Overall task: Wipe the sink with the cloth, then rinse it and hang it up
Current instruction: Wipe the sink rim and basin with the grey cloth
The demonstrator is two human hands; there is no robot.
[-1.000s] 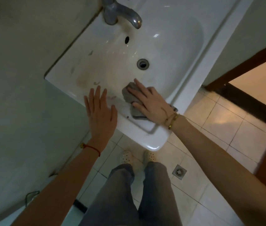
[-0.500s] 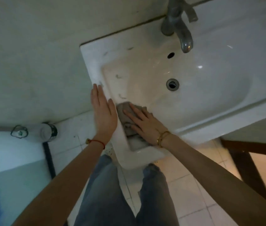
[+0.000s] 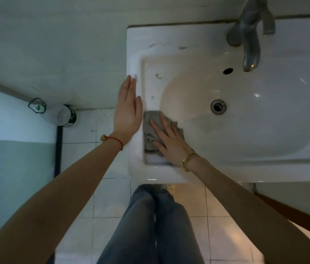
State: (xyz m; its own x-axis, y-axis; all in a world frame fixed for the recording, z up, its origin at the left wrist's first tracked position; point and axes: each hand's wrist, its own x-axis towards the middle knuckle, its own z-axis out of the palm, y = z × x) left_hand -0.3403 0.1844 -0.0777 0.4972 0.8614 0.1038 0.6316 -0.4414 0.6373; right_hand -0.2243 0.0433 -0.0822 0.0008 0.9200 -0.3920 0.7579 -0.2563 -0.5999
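A white ceramic sink [image 3: 169, 44] fills the upper right, with a round drain [image 3: 218, 106] in its oval basin. A grey cloth [image 3: 149, 128] lies on the flat left ledge of the sink. My right hand [image 3: 169, 137] presses flat on the cloth, fingers spread, covering its right part. My left hand [image 3: 128, 111] rests flat on the sink's left rim, fingers together and straight, holding nothing. Several dark smudges mark the ledge above the cloth.
A grey metal tap [image 3: 250, 35] stands at the back of the sink, spout over the basin. A plastic bottle [image 3: 62, 114] lies on the tiled floor by the wall at the left. My legs in grey trousers [image 3: 150, 225] stand below the sink's front edge.
The view has swung so the sink sits squarer and further right. My right hand has slid the cloth along the left ledge toward my left hand, which stays on the rim.
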